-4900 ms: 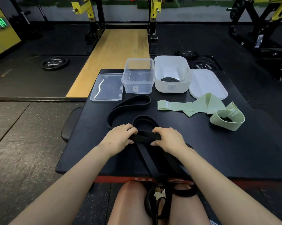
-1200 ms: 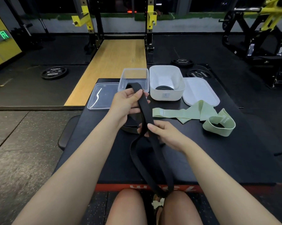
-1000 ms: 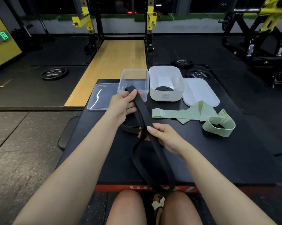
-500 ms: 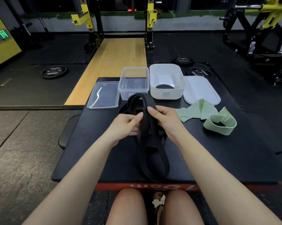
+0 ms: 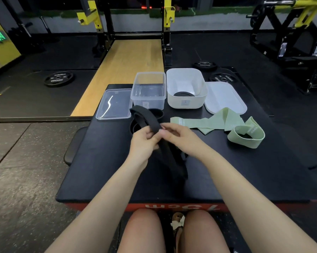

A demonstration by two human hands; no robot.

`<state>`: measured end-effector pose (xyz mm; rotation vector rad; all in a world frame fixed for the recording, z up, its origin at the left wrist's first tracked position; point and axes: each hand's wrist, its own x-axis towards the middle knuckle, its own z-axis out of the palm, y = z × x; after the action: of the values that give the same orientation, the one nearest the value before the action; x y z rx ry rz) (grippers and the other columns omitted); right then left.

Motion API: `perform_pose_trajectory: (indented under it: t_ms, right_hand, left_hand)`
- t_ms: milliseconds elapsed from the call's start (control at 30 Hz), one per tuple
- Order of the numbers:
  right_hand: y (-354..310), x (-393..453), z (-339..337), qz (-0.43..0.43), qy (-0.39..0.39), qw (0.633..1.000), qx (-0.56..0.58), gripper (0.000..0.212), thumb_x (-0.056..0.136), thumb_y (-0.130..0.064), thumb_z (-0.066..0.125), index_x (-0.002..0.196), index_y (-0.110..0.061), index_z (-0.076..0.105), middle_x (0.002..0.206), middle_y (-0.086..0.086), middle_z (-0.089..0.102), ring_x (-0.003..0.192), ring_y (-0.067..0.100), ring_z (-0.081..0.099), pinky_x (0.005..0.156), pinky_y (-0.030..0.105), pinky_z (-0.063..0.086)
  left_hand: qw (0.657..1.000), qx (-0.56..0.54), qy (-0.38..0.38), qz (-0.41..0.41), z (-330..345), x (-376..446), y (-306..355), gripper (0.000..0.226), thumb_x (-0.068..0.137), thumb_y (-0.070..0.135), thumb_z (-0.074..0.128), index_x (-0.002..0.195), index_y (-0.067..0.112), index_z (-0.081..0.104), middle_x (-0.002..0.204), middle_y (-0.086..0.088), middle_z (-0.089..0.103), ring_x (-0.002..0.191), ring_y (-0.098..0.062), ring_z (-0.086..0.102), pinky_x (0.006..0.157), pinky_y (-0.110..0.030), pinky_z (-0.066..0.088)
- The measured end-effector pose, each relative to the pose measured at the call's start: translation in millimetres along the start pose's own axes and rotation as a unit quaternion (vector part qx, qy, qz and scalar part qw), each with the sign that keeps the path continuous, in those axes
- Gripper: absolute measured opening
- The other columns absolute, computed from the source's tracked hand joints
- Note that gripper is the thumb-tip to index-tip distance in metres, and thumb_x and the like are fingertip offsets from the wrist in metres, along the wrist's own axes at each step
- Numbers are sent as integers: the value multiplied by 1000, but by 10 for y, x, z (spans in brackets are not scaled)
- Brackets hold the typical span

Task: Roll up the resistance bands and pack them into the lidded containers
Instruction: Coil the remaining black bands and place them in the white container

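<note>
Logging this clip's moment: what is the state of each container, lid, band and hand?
Clear plastic container: open, empty.
Clear flat lid: off, lying beside it.
White plastic tub: open, black roll inside.
White lid: off.
Black resistance band: unrolled, gripped.
Green fabric bands: loose on the black table.
Left hand, right hand: gripping the band.

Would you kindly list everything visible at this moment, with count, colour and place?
black band: 1, black, held above the table's middle
green bands: 2, pale green, table right; one flat, one looped
clear container: 1, transparent, far side, open
clear lid: 1, transparent, left of the clear container
white container: 1, white, far side, open, dark roll inside
white lid: 1, white, right of the white container
table: 1, black top
weight plates: at least 3, black, on the floor
left hand: grip on the black band
right hand: fingertips on the black band
</note>
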<state>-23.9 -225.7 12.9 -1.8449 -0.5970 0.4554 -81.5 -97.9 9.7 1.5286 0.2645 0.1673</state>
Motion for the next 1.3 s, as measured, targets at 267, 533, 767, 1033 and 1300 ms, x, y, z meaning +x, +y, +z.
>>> perform_pose_trajectory:
  t_ms: [267, 533, 767, 1033, 1300]
  right_hand:
    - [494, -410, 53, 42, -39, 967, -246, 72, 73, -45, 74, 133, -24, 41, 128, -11, 47, 116, 8, 48, 98, 31, 43]
    - [591, -605, 269, -34, -20, 901, -431, 65, 89, -41, 58, 144, -18, 31, 136, -6, 39, 126, 13, 34, 97, 26, 37]
    - [773, -724, 282, -58, 23, 895, -441, 34, 99, -30, 46, 131, -22, 51, 126, -8, 55, 120, 12, 44, 90, 24, 41]
    - [906, -697, 157, -54, 25, 904, -424, 29, 94, -23, 56, 122, -19, 62, 117, -3, 63, 113, 17, 50, 93, 28, 42]
    - [988, -746, 157, -55, 58, 931, -355, 28, 88, -20, 65, 115, -15, 67, 109, -1, 67, 104, 17, 55, 89, 22, 38]
  left_hand:
    - [985, -161, 37, -43, -118, -18, -306, 12, 94, 6, 52, 98, 12, 61, 95, -4, 70, 92, -15, 69, 73, -24, 57]
    - [952, -270, 78, -117, -304, -127, -503, 13, 98, 9, 44, 95, 9, 56, 96, -5, 66, 94, -17, 66, 86, -34, 52]
    - [924, -288, 60, -246, -562, -286, -763, 48, 96, 10, 50, 138, -4, 33, 122, -19, 59, 100, -25, 65, 84, -36, 51]
    - [898, 362, -134, -213, -719, -519, -550, 36, 89, 41, 59, 82, 7, 69, 74, -5, 72, 60, -10, 67, 55, -20, 52]
    - [828, 522, -151, 141, 181, -398, -741, 34, 88, 27, 62, 120, 18, 56, 117, 1, 58, 113, -16, 50, 96, -28, 39]
